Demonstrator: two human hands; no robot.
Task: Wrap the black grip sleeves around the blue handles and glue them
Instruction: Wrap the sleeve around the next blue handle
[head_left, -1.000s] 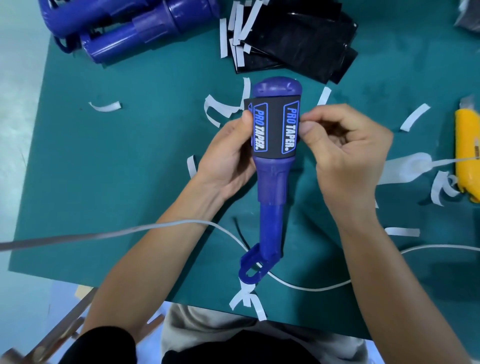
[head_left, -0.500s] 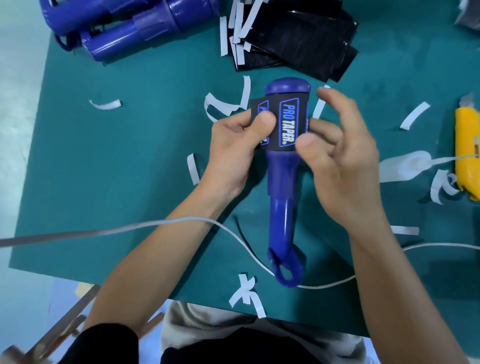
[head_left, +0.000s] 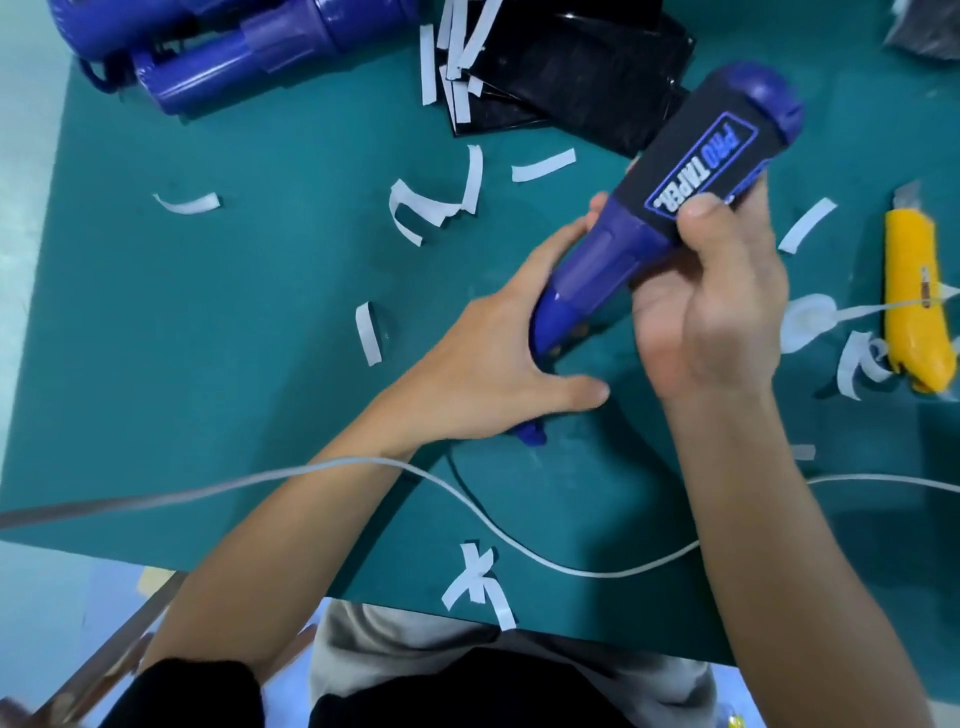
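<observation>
The blue handle (head_left: 597, 270) is held tilted just left of the yellow knife (head_left: 917, 306), narrow end gripped by the left hand (head_left: 498, 364) to steady it, black grip sleeve (head_left: 696, 156) squeezed by the right hand (head_left: 717, 312), thumb pressed on, probably so the glue takes.

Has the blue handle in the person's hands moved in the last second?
Yes. The blue handle has tipped from pointing straight away to slanting right, its rounded top now nearer the yellow knife.
</observation>
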